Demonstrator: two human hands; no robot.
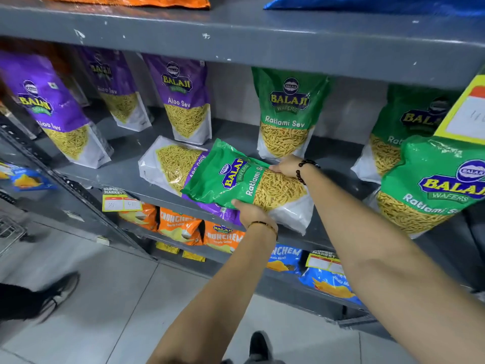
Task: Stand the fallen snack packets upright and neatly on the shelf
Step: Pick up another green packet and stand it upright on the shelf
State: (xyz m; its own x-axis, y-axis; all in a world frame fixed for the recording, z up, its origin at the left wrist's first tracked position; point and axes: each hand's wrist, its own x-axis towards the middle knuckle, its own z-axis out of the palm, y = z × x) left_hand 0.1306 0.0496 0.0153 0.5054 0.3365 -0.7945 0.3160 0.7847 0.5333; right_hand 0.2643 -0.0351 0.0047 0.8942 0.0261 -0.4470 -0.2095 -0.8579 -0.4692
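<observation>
A green Ratlami Sev packet [236, 179] lies flat at the front of the grey shelf [126, 174], partly on top of a fallen purple Aloo Sev packet [168, 164]. My left hand [253, 211] grips the green packet's near edge. My right hand [284, 165] holds its far edge, close to an upright green packet [287, 111]. Three purple Aloo Sev packets [183, 98] stand upright to the left. More green packets [430, 185] stand at the right.
A shelf board [236, 35] hangs low above the packets. Below are orange [181, 227] and blue [325, 277] snack bags with yellow price tags [118, 200]. Another person's shoe [60, 292] is on the tiled floor at left.
</observation>
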